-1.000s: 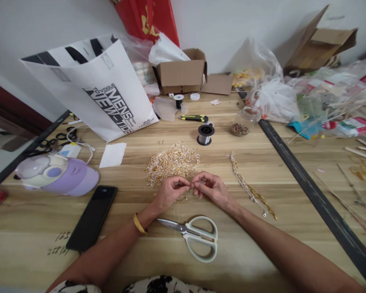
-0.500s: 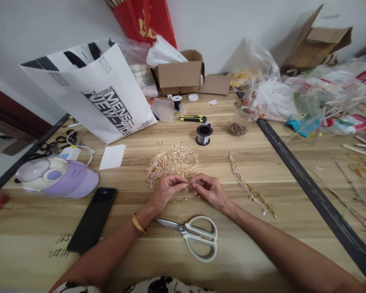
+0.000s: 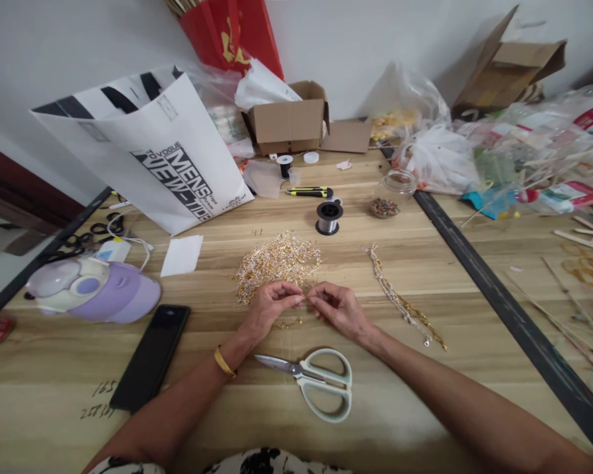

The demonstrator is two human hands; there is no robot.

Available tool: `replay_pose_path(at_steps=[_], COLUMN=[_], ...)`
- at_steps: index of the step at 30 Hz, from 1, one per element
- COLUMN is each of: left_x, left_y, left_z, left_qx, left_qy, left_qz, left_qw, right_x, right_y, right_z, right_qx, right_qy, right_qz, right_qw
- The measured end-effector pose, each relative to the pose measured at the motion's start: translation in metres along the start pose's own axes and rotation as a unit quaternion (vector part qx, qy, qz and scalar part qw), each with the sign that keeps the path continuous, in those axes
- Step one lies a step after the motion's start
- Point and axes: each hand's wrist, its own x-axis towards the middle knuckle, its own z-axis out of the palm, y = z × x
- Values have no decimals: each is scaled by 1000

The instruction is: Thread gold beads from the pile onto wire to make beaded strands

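My left hand and my right hand pinch close together at the near edge of a pile of small gold and silver jewelry pieces. What sits between the fingertips is too small to make out. Below the left fingers, a short gold chain lies on the wood. Scissors with pale handles rest nearer to me, their blades pointing left. Right of my hands lie several silver and gold chains, bunched at their far end.
A wire spool, a yellow-black utility knife and a jar of beads stand beyond the pile. Leftward are a black phone, a purple-white bottle and a white paper bag. A dark strip crosses the table at right.
The view has shifted very slightly. Both hands keep their pinch in nearly the same place, with only tiny finger movement.
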Motion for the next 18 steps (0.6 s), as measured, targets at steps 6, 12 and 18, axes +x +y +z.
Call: replay_pose_path(at_steps=[6,12,18], left_x=[-1,-1,0], left_y=[2,1,0], left_z=[1,0,0], left_qx=[3,9,7], left_qy=[3,-2,-8], left_qz=[-2,4,10], left_qw=[1000,1000,1000], right_x=[0,0,-1], right_y=[-1,-1,-3], right_z=[0,-1,-2], right_qx=[-2,-31,-59], right_qy=[-5,-22,-32], right_qz=[-2,-15,-27], right_qw=[1000,999,997])
